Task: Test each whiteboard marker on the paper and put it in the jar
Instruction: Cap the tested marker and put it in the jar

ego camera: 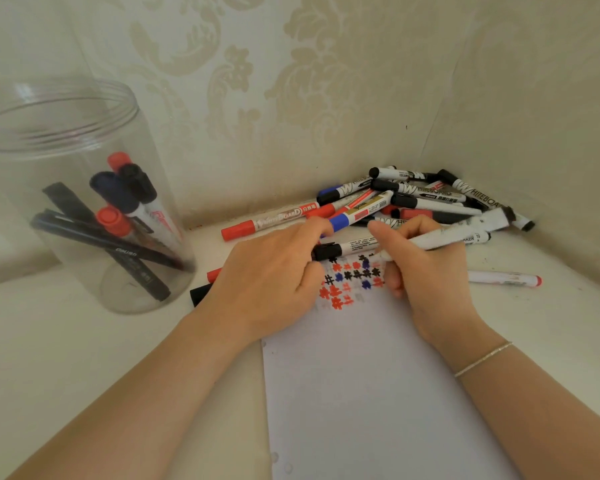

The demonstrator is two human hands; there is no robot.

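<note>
The right hand (426, 271) grips a white-barrelled marker (440, 237) in a writing hold, fingers closed around the barrel, with the tip down at the top of the paper (361, 393). The tip itself is hidden behind the fingers, so contact with the sheet cannot be confirmed. The left hand (267, 282) lies palm down over the paper's upper left corner, fingers curled; it appears to pinch a black cap (326, 251), though the view does not show whether that cap is loose or fitted to a second marker lying there.

Rows of red, blue and black test marks (352, 282) occupy the strip of paper between the two hands. Below them the sheet is blank down to the near edge of the view.

The jar (84, 188), clear and open-topped, stands upright on the tabletop (66, 341) to the left, well apart from the paper. It holds several capped markers leaning against its wall.

The untested pile (423, 199) fills the far right corner where the two walls meet, just beyond the hands. A red-capped marker (267, 221) lies at the pile's left edge. Another red-ended marker (504, 278) lies alone to the right of the right hand.
</note>
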